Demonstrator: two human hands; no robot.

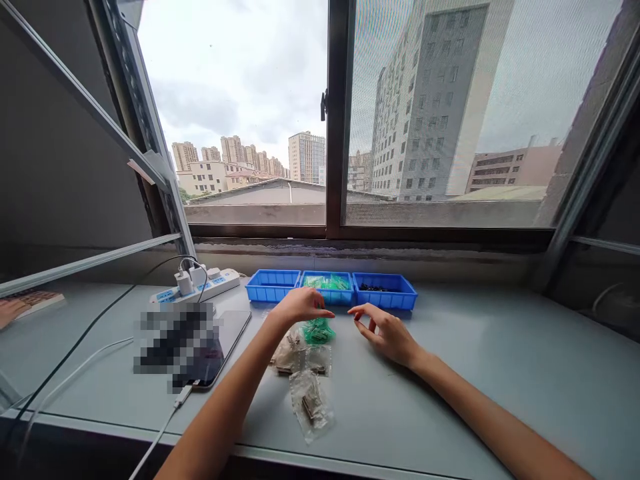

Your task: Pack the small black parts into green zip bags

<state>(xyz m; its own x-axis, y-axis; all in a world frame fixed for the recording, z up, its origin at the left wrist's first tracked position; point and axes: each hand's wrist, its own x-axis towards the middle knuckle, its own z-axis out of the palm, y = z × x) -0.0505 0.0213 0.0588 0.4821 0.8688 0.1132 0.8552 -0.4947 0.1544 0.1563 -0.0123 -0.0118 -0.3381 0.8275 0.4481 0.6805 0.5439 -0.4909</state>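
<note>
My left hand [300, 307] hovers over a green mesh-like bundle [319, 331], just in front of the blue bins. Its thumb and fingers are apart, and I see nothing held between them. To the right, my right hand [390, 333] is low over the table with the index finger reaching left and the other fingers loosely bent; no object shows in it. Clear plastic bags with small metal-looking pieces lie below the left hand: a bag [311, 405] nearest me, a small bag [318, 360] and a fuller bag [289, 350] partly behind the left forearm.
Three blue bins line the back: the left bin [273, 293], the middle bin [327, 297] with green packets, the right bin [385, 300] with black pieces. Left are a power strip [220, 285], a tablet-like device [233, 333] and cables. Another person's hand [11, 310] shows far left.
</note>
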